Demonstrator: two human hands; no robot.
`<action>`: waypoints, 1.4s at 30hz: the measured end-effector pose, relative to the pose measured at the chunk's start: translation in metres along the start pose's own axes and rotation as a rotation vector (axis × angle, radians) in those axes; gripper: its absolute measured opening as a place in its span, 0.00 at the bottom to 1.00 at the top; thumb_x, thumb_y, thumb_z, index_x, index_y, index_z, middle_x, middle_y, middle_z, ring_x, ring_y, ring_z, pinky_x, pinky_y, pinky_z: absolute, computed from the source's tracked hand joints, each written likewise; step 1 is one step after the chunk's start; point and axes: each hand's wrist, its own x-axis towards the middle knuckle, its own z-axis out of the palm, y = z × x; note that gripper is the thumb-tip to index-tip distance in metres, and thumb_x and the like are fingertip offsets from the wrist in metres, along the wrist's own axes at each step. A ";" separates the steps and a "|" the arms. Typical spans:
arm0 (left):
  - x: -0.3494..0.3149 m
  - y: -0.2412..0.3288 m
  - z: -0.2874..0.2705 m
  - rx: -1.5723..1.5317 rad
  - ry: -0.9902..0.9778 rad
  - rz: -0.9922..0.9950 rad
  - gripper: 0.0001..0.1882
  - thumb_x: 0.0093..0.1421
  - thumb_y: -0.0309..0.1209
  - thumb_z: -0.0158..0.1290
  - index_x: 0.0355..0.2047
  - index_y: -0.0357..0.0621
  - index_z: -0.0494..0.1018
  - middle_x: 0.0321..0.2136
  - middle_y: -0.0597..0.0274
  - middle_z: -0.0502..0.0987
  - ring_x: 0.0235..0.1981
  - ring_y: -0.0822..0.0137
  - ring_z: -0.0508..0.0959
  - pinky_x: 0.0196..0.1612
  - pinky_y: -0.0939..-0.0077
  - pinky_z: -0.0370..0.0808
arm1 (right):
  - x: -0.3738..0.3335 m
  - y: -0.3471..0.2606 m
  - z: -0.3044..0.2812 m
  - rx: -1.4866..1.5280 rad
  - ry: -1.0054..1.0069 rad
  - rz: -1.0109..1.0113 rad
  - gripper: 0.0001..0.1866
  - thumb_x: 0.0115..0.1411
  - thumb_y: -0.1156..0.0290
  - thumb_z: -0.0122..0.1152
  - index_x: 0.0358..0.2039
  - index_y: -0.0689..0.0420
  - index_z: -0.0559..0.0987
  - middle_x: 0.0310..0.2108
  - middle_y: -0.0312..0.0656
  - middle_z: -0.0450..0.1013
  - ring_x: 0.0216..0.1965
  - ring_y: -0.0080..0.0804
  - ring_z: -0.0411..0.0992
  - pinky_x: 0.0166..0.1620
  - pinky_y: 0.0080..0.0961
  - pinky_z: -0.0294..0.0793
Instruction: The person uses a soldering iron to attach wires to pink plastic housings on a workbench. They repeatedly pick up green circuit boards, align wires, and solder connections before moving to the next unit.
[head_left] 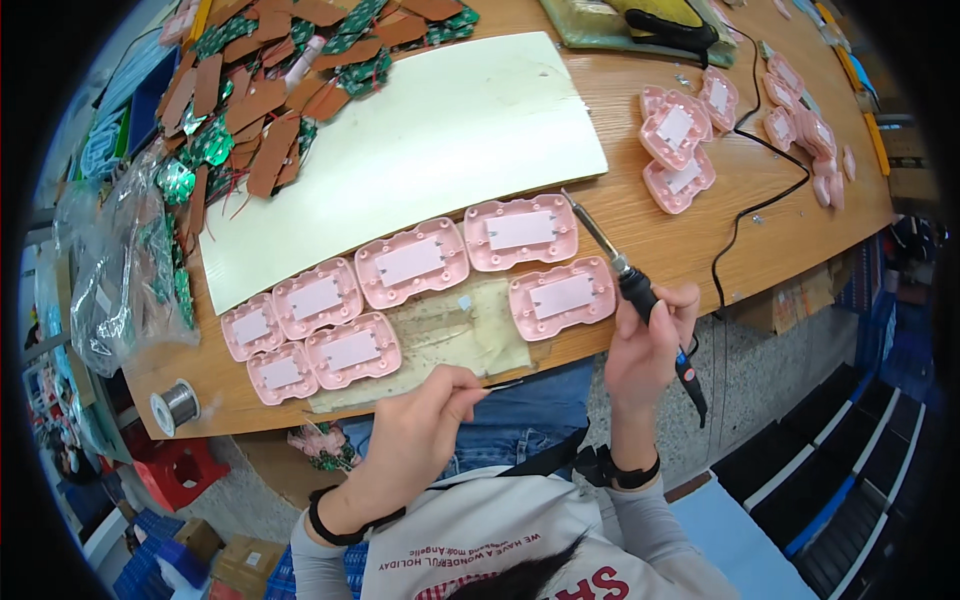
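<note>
My right hand (650, 345) is closed round the black handle of a soldering iron (605, 243). The iron's metal tip points up and left, by the upper right corner of a pink plastic shell (520, 232); I cannot tell whether they touch. Near the table's front edge, my left hand (428, 420) pinches a short length of thin silvery solder wire (505, 384). Several more pink shells lie open side up in two rows, each with a pale rectangular panel inside; one shell (563, 298) sits just left of the iron's handle.
A large cream board (420, 140) lies behind the shells. Green circuit boards and brown strips (265, 110) are heaped at the far left, beside clear plastic bags (130, 270). A solder spool (176, 407) stands at the left edge. More pink shells (675, 135) and a black cable (757, 205) lie right.
</note>
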 end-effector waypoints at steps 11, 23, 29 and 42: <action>-0.021 -0.028 0.001 -0.145 -0.051 -0.003 0.04 0.58 0.23 0.51 0.33 0.37 0.67 0.26 0.56 0.76 0.21 0.63 0.76 0.25 0.75 0.72 | -0.044 0.028 0.051 0.121 -0.159 0.070 0.15 0.56 0.67 0.56 0.37 0.57 0.61 0.25 0.39 0.63 0.22 0.22 0.59 0.28 0.19 0.60; -0.013 -0.025 -0.009 0.007 0.036 -0.013 0.06 0.54 0.22 0.53 0.31 0.36 0.68 0.31 0.55 0.74 0.25 0.61 0.75 0.25 0.74 0.71 | -0.017 0.014 0.045 0.009 -0.199 -0.088 0.08 0.58 0.73 0.50 0.35 0.57 0.62 0.25 0.40 0.63 0.21 0.19 0.59 0.23 0.13 0.58; 0.022 -0.008 0.008 0.472 -0.056 0.555 0.08 0.50 0.27 0.54 0.29 0.39 0.68 0.50 0.53 0.68 0.53 0.58 0.67 0.50 0.61 0.66 | 0.035 0.013 0.028 -0.323 -0.230 -0.177 0.05 0.60 0.76 0.46 0.37 0.59 0.65 0.23 0.40 0.65 0.20 0.18 0.60 0.23 0.13 0.57; 0.028 -0.006 0.002 0.223 0.221 0.347 0.08 0.50 0.24 0.57 0.28 0.39 0.68 0.33 0.56 0.74 0.32 0.58 0.74 0.34 0.67 0.70 | 0.042 0.011 0.014 -0.269 -0.208 -0.348 0.08 0.55 0.77 0.49 0.35 0.57 0.64 0.18 0.35 0.63 0.19 0.18 0.64 0.58 0.43 0.58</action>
